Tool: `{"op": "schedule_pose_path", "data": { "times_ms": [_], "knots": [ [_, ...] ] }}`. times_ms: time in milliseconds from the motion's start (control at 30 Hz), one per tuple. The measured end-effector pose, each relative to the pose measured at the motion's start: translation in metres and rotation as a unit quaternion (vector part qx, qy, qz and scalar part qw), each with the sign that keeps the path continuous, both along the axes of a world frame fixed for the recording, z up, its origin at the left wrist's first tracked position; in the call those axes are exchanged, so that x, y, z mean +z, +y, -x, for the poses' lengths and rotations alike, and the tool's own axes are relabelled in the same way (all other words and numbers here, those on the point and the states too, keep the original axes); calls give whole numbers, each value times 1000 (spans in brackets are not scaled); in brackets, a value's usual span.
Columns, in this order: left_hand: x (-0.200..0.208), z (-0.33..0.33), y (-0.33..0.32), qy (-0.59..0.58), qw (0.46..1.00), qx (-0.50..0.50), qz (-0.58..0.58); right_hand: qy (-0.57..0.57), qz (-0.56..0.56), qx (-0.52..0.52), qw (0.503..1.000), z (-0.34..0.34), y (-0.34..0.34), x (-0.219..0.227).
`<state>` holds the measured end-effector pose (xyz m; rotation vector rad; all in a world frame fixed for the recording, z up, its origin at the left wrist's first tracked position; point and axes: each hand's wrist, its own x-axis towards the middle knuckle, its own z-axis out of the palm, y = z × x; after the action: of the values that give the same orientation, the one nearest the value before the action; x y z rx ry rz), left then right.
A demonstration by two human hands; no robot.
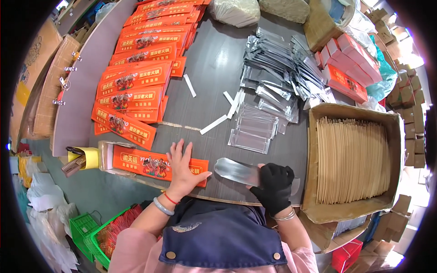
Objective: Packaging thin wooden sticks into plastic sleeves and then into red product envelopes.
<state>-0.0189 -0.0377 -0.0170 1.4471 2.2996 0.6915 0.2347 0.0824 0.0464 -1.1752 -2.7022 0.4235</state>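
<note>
My bare left hand (183, 168), its fingers spread, rests on the right part of an orange-red printed paper sleeve (141, 163). That sleeve lies flat near the front edge of the table, its left end at a small cardboard holder (106, 157). My right hand (275, 185), in a black fingerless glove, is closed round one end of a shiny, silvery, trough-shaped blade (234, 171). The blade's rounded end points left, just short of the sleeve. Beyond it lies a group of flat clear packets (250, 134).
Overlapping orange-red sleeves (132, 84) cover the table's left side. Silvery packets (271, 57) are heaped at the back right. A cardboard box (327, 213) of wooden chopsticks (353, 161) stands right. White paper strips (214, 124) lie mid-table. A yellow container (86, 158) sits left.
</note>
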Motion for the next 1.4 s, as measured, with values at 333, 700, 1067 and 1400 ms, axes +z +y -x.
{"op": "schedule_pose_path", "data": {
  "times_ms": [333, 700, 1067, 1400],
  "knots": [
    [8, 5, 12, -34, 999, -23, 27, 52, 25, 101, 993, 67, -26, -38],
    [-7, 42, 112, 41, 997, -51, -40, -171, -167, -406, 882, -157, 43, -52],
    [-3, -24, 140, 63, 967, -211, -128, -147, -80, -418, 893, -148, 45, -47],
    [-3, -31, 143, 46, 967, -239, -79, -91, -145, -417, 893, -115, 41, -26]
  ]
}}
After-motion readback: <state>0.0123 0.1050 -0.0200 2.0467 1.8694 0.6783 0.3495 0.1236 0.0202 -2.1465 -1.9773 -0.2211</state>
